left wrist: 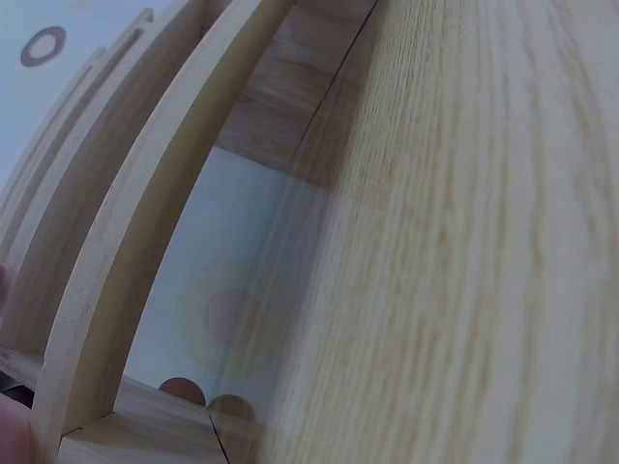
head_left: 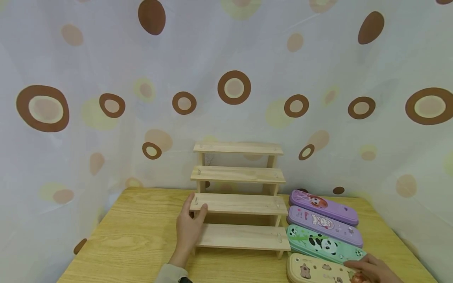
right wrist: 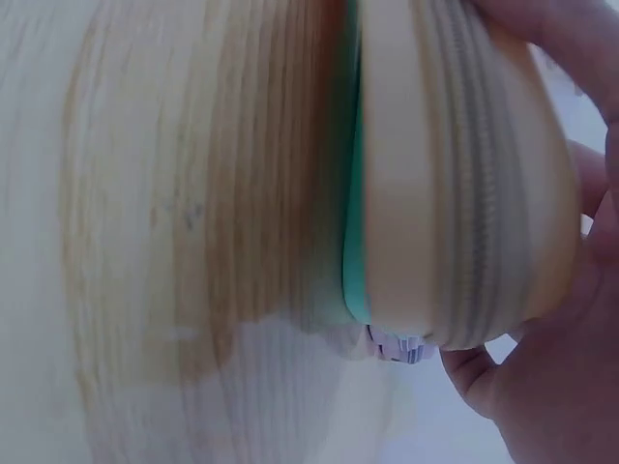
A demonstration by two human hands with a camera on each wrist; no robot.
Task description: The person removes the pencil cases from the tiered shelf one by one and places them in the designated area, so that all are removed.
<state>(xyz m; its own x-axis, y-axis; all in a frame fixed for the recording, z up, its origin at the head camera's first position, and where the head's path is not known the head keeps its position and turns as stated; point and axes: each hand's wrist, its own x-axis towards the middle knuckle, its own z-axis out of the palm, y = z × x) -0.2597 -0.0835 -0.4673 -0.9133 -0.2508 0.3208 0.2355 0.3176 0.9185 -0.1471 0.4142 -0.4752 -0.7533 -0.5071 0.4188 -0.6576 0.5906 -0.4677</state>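
Observation:
My left hand (head_left: 189, 228) grips the left end of a pale wooden stepped shelf (head_left: 240, 203), at its second board from the bottom, with the thumb on top. In the left wrist view the board ends (left wrist: 126, 213) fill the left side, and only a bit of the hand shows at the edge. My right hand (head_left: 375, 269) holds the right end of a yellow zippered pencil case (head_left: 318, 271) with small animal pictures. In the right wrist view, fingers and thumb (right wrist: 471, 377) curl round the case's end, and its zip (right wrist: 474, 174) faces the camera.
Behind the yellow case, a green panda pencil case (head_left: 318, 243), a lilac one (head_left: 322, 222) and a purple one (head_left: 327, 206) lie in a row right of the shelf. All stand on a wood-grain table (head_left: 134, 236). A white curtain with brown rings (head_left: 233, 47) hangs behind.

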